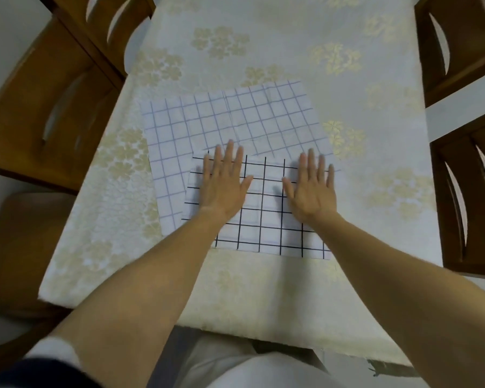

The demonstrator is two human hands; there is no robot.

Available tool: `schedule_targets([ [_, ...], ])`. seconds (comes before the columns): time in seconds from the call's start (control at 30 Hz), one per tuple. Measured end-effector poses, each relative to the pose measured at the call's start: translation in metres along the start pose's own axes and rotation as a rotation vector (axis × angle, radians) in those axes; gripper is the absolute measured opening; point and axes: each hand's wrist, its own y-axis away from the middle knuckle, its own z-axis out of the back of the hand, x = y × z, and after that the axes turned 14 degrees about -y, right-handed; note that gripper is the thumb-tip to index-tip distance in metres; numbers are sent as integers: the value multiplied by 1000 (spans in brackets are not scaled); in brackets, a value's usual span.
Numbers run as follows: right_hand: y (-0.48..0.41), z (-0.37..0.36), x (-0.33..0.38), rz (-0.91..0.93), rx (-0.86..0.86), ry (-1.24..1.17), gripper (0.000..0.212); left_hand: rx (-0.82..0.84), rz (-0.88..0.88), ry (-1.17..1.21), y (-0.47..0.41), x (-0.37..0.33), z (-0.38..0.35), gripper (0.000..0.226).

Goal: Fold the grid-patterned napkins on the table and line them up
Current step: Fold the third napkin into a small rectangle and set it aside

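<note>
A worktop (263, 37) under a cream cloth with pale gold flowers fills the view, with wooden chairs (53, 107) drawn up at its sides. Near its middle lies the black-grid napkin (266, 219), a compact rectangle. Beyond it and reaching out to its left lies the blue-grid napkin (235, 119), larger and spread flat in what looks like a single layer; the black-grid napkin overlaps its near edge.

Both hands are spread flat on the far half of the black-grid napkin, palms down, fingers straight and slightly fanned. The left hand (223, 186) presses on its left part and the right hand (311, 189) on its right part, with a strip of cloth showing between them. Neither pinches anything.

This reads as smoothing a fold. The black-grid napkin seems to have been doubled at least once, and the palms are flattening it. The next move probably calls for gripping two corners to fold it again, or for sliding it aside so the blue-grid napkin can be folded and the two lined up.

How many layers the black-grid napkin has cannot be counted. Its far edge is slightly blurred around the fingertips, the forearms cover its near left corner, and the overlapped part of the blue-grid napkin is hidden.
</note>
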Motion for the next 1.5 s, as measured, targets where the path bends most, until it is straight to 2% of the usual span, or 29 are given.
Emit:
schedule_targets([
  [0.07, 21, -9, 30, 159, -43, -54, 71, -64, -48, -13, 24, -21, 0, 66],
  [0.13, 49, -34, 51, 232, -16, -137, 65, -13, -52, -22, 54, -38, -15, 66],
  [0.27, 78, -61, 36, 126, 63, -143, 64, 52, -11, 32, 70, -37, -32, 65],
  [0.37, 77, -50, 14, 144, 73, -105, 67, 78, -24, 29, 69, -23, -29, 63],
  [0.57, 85, -29, -24, -25, 60, -99, 75, 115, 83, 52, 84, 17, -34, 65],
  [0.63, 74, -21, -13, -27, -1, -118, 74, 93, 121, 68, 77, 19, -27, 66],
  [0.7, 51, -13, 16, 64, -17, -174, 66, 31, 85, 76, 61, 9, -14, 63],
  [0.77, 23, -12, 52, 156, 35, -269, 61, 26, 34, 88, 39, -9, -1, 61],
  [0.87, -9, -19, 82, 183, 129, -275, 61, 122, 18, 83, 7, -23, 7, 74],
  [1.0, -13, -25, 42, 153, 184, -116, 71, 124, 22, 59, 0, 6, -15, 60],
  [1.13, -6, -15, -8, 60, 112, -90, 77, 119, 24, 42, 5, 20, -25, 65],
  [1.23, -4, -4, -32, -25, 127, -78, 81, 136, 23, 32, 4, 17, -22, 65],
  [1.37, -16, 16, -43, -16, -9, -101, 77, 75, 16, 17, 8, 3, -8, 65],
  [1.5, -35, 23, -40, -28, -94, -129, 70, 50, -126, 47, 11, -27, -5, 63],
])
